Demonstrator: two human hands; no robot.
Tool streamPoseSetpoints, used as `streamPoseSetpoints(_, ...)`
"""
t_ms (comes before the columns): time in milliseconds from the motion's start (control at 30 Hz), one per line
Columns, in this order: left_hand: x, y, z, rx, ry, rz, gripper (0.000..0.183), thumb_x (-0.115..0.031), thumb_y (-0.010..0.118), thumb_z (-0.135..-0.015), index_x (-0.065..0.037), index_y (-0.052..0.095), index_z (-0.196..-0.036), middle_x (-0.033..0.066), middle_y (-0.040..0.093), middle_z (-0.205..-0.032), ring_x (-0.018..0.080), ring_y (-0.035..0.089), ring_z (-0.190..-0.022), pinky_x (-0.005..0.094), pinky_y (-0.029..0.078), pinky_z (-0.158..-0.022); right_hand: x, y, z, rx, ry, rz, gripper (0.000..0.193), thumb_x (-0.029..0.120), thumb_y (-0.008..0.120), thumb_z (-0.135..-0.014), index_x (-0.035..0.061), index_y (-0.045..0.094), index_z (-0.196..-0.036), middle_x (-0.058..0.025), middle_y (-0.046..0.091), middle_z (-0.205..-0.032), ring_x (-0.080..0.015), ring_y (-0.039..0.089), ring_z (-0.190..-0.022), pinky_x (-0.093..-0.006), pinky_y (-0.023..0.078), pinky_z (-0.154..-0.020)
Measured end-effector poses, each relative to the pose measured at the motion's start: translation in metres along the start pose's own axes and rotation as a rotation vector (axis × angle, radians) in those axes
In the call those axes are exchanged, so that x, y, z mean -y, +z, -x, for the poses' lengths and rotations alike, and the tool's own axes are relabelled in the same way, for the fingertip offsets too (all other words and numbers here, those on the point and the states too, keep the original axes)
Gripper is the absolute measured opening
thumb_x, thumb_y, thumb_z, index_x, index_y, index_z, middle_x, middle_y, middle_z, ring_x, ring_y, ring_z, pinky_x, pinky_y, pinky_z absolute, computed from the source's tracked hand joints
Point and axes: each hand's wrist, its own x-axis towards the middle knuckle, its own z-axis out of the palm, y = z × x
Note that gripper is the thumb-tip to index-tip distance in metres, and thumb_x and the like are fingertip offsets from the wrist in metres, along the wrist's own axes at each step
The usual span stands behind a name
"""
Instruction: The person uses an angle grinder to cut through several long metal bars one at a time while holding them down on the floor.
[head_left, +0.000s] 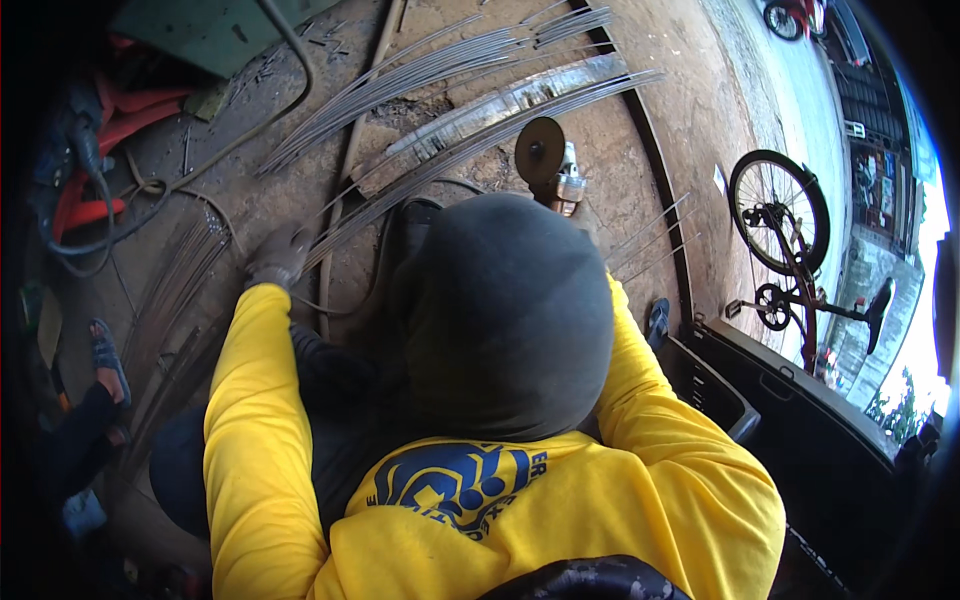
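Left hand (280,255): gripping rods (460,155), which stretch forward-right | right hand: hidden, can't tell

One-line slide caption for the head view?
Person in yellow, gloved left hand at the near ends of thin rods, grinder in front, bicycle off to the right.

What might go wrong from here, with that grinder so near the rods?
The disc of the grinder sits close to the loose rods; it might catch or kick against them. 
The left hand is at the near end of those rods, so a sudden jerk could reach it. The right hand is hidden, so I can't judge its grip. 
Someone's open sandal at the left leaves that foot exposed to sparks or shifting metal.
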Motion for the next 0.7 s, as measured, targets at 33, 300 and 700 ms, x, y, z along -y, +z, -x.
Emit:
streamPoseSetpoints(33,0.006,0.002,0.004,0.012,-0.043,-0.024,0.056,-0.051,0.047,-0.098,-0.008,0.063,-0.129,0.0211,0.060,-0.135,0.0439,0.055,-0.126,0.0502,0.043,-0.106,0.003,0.000,0.004,-0.012,0.007,0.030,0.080,0.034,0.089,-0.062,-0.0014,0.054,-0.125,-0.0188,0.069,-0.112,-0.0292,0.068,-0.101,-0.0414,0.053,-0.092)
streamPoseSetpoints(300,-0.031,-0.013,-0.001,0.161,-0.108,-0.215,0.062,-0.055,0.036,-0.101,-0.006,0.066,-0.125,0.0217,0.063,-0.131,0.0445,0.057,-0.124,0.0517,0.044,-0.104,0.005,-0.005,0.007,0.006,0.120,0.078,0.083,0.035,0.087,-0.064,-0.0030,0.049,-0.127,-0.0240,0.066,-0.115,-0.0321,0.068,-0.102,-0.0417,0.054,-0.090)
streamPoseSetpoints(700,-0.026,0.015,-0.010,0.057,0.028,-0.045,0.056,-0.053,0.045,-0.100,-0.009,0.065,-0.127,0.0213,0.063,-0.132,0.0407,0.057,-0.125,0.0473,0.043,-0.107,-0.004,-0.005,0.009,-0.033,0.115,0.175,0.087,0.044,0.088,-0.061,-0.0010,0.057,-0.128,-0.0235,0.068,-0.119,-0.0367,0.067,-0.112,-0.0445,0.053,-0.097)
